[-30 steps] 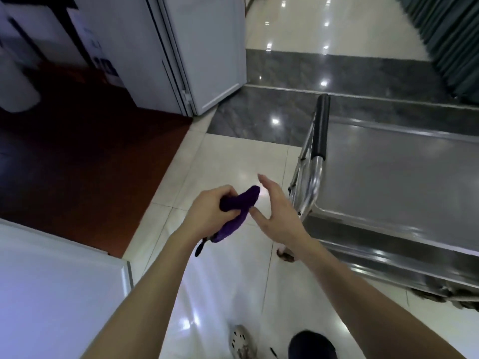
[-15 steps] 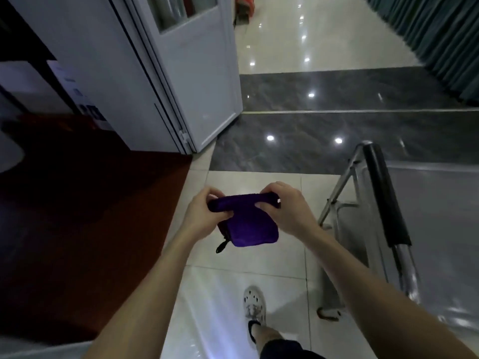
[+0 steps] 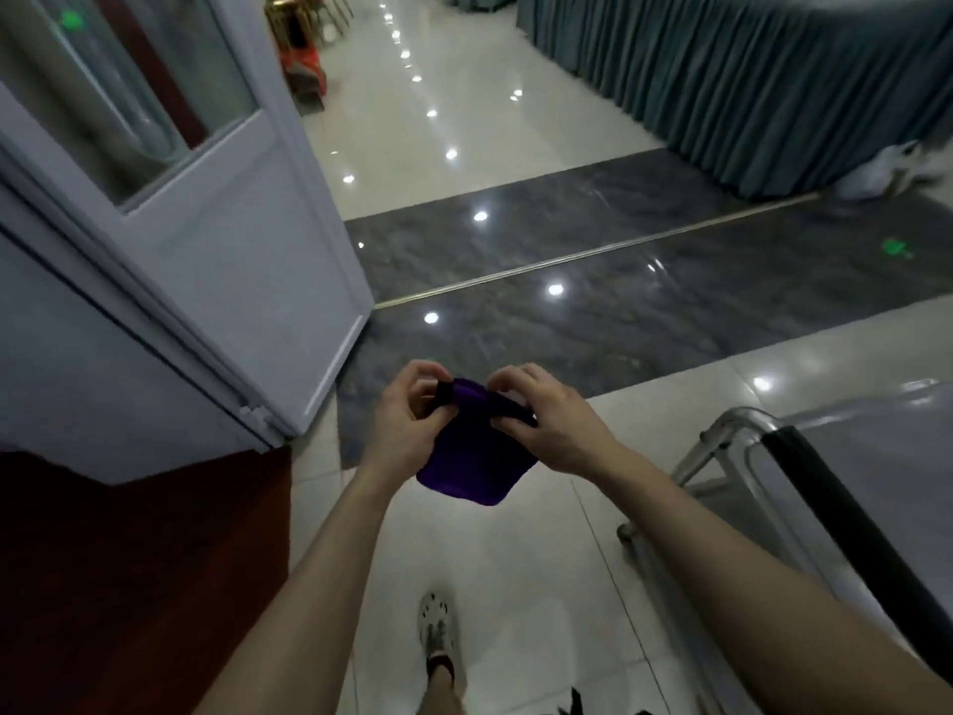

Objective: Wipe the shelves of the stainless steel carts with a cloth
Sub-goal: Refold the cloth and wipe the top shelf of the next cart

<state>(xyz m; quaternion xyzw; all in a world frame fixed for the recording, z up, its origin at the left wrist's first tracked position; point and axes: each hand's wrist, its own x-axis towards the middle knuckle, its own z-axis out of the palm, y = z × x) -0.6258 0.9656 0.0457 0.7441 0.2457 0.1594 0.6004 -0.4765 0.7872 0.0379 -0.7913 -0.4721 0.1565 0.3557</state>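
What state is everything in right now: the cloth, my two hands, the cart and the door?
purple cloth: bunched, held in the air between both hands
left hand: pinches the cloth's upper left edge
right hand: grips the cloth's upper right edge
steel cart: standing at right, neither hand touching it
white door: open

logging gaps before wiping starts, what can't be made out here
Head view:
cart: cut off by the right edge and crossed by the right forearm; lower shelves unseen.
purple cloth: top edge hidden under the left hand and right hand; its folds unclear.
behind the door glass: blurred.
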